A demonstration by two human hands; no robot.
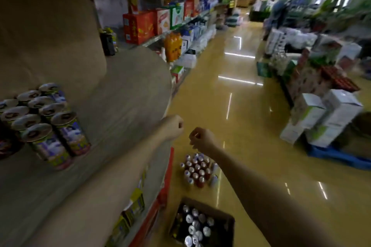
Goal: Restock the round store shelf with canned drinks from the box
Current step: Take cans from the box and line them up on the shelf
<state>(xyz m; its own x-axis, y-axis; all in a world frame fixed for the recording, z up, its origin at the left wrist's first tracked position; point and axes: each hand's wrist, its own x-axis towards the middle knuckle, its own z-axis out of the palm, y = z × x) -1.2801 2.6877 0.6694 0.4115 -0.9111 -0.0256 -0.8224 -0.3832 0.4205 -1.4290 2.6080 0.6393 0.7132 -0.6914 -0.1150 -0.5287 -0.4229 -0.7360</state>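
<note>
Restocking partly done: a cluster of cans [40,118] stands on the round shelf [128,90], more remain in the box [200,224] below, while left hand [173,126] and right hand [200,138] hang curled, holding nothing

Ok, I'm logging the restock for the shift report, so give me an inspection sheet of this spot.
Surface: round shelf, pale top, right part bare.
Job's things: cans on shelf grouped at left; cardboard box on the floor, cans still inside.
Clutter: loose cans standing on the floor beyond the box.
Grippers: left hand and right hand both fisted, holding nothing, above the floor by the shelf edge.
Cables: nothing seen.
Surroundings: glossy yellow floor; stocked aisle shelving behind; stacked white cartons at right.
</note>
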